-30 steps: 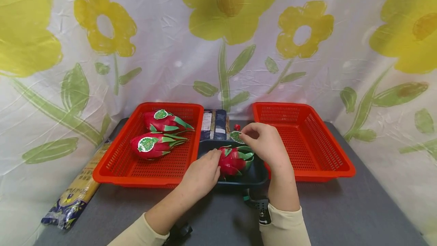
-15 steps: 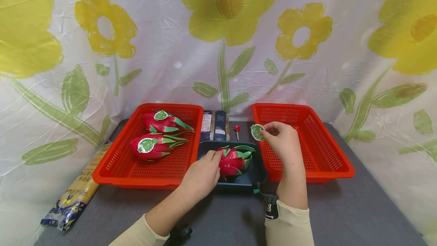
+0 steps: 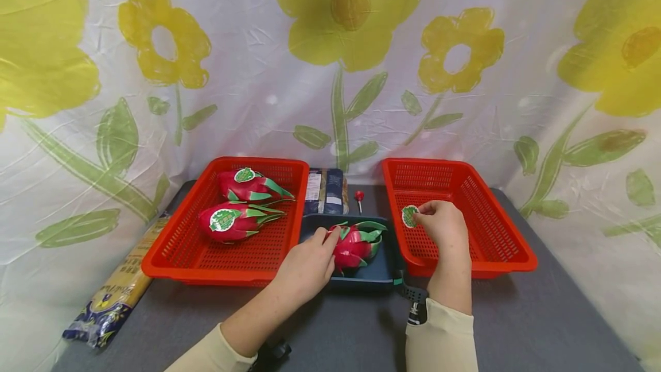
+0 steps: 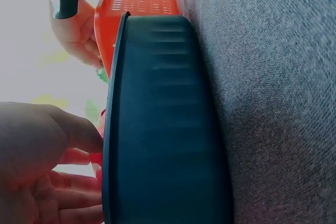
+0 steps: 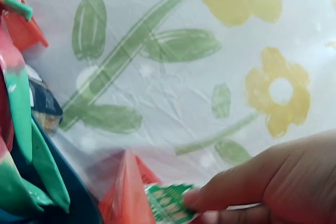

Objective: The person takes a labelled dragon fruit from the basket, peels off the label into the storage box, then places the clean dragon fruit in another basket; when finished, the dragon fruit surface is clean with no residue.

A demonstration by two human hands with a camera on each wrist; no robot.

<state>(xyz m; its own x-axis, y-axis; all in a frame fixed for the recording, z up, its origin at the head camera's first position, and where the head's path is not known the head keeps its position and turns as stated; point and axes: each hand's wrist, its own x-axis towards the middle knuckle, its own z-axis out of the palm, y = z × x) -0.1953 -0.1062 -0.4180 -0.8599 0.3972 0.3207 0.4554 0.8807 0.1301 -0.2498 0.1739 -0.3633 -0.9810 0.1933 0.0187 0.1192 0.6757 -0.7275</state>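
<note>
My right hand (image 3: 447, 229) pinches a round green-and-white sticker (image 3: 409, 217) by its edge, over the left part of the right red basket (image 3: 480, 228). The sticker's patterned face shows between thumb and finger in the right wrist view (image 5: 170, 202). A pink dragon fruit (image 3: 355, 250) with green leaf tips lies in the dark blue tray (image 3: 383, 269), its tips toward the right. My left hand (image 3: 308, 263) holds its left end with bent fingers. In the left wrist view the tray wall (image 4: 163, 119) hides most of the fruit.
Two dragon fruits with round stickers (image 3: 223, 220) lie in the left red basket (image 3: 206, 273). Behind the tray are a dark blue package (image 3: 333, 191) and a red lollipop (image 3: 359, 195). A long yellow-and-blue packet (image 3: 116, 291) lies at the left table edge.
My right hand has carried the sticker away from the dragon fruit, rightward over the right basket. The left hand has stayed on the fruit, its fingers shifting slightly.
</note>
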